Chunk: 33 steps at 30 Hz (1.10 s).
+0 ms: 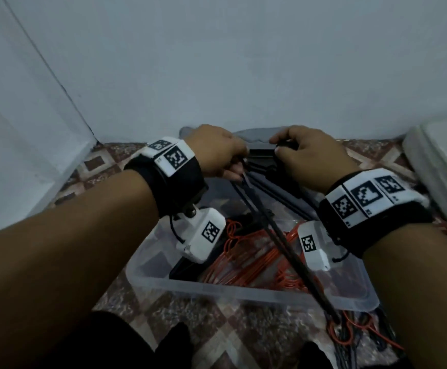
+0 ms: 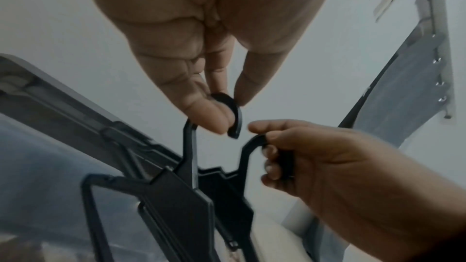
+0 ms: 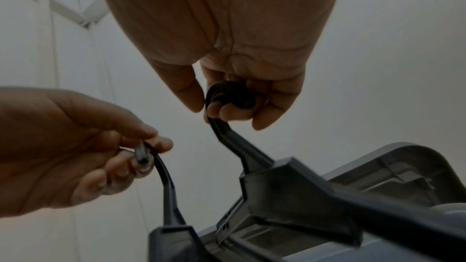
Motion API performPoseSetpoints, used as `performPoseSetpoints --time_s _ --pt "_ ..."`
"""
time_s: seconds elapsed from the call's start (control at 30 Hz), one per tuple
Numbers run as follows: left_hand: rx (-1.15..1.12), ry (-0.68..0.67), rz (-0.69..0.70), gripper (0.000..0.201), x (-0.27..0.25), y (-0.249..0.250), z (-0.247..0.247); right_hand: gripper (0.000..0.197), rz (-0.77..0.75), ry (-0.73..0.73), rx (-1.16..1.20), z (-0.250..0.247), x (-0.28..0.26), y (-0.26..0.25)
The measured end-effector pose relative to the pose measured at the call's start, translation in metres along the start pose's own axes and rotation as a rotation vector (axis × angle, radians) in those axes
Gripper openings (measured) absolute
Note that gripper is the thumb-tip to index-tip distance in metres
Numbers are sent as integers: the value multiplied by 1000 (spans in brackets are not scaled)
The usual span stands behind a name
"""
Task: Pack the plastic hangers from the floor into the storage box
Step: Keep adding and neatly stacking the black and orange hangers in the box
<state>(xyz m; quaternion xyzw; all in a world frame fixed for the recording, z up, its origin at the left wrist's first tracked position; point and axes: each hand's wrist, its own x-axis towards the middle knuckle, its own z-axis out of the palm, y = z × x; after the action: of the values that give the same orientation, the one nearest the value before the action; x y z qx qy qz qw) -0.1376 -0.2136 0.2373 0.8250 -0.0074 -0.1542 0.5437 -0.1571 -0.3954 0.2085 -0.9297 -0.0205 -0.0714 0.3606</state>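
Hangers: orange batch boxed in storage box; two black — hooks pinched by left hand and right hand — more on floor.

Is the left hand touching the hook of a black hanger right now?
Touching. In the left wrist view the left hand pinches the black hanger's hook between thumb and fingertips, with no gap.
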Motion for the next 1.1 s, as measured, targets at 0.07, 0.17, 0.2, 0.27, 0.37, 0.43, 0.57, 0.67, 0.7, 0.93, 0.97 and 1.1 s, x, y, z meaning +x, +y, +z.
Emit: performPoseSetpoints --time_s 0.07,0.17,0.2,0.27,0.37,0.43,0.57,0.67,0.7,0.93,0.97,1.1 --pt "-71 -55 31 6 -14 -10 3 22 -38 -129 -23 3 -6 -7" --pt "36 -45 130 15 -26 -36 12 32 -78 -287 -14 9 -14 -14" --pt "131 -27 178 15 -27 -44 16 33 -86 -310 -26 10 -15 -15" --pt "294 -4 272 10 -27 -53 19 33 -97 -331 -41 13 -19 -15" --pt "325 15 356 4 -22 -57 18 31 -118 -356 -17 14 -20 -13" --pt "307 13 384 3 -19 -59 18 32 -132 -371 -35 18 -18 -13" --pt "202 -12 391 5 -16 -64 20 31 -132 -339 -52 25 -14 -12" --pt "39 39 388 19 -10 -68 14 32 -88 -306 26 27 -12 -12" --pt "74 99 422 25 -6 -70 9 32 -72 -299 67 27 -12 -13" --pt "879 -127 462 67 10 -101 -6 34 -44 -153 310 27 -13 -25" --pt "924 -94 477 58 12 -104 -4 35 -59 -135 329 26 -13 -27" --pt "972 40 570 37 14 -105 -3 39 -86 -71 384 23 -13 -25"
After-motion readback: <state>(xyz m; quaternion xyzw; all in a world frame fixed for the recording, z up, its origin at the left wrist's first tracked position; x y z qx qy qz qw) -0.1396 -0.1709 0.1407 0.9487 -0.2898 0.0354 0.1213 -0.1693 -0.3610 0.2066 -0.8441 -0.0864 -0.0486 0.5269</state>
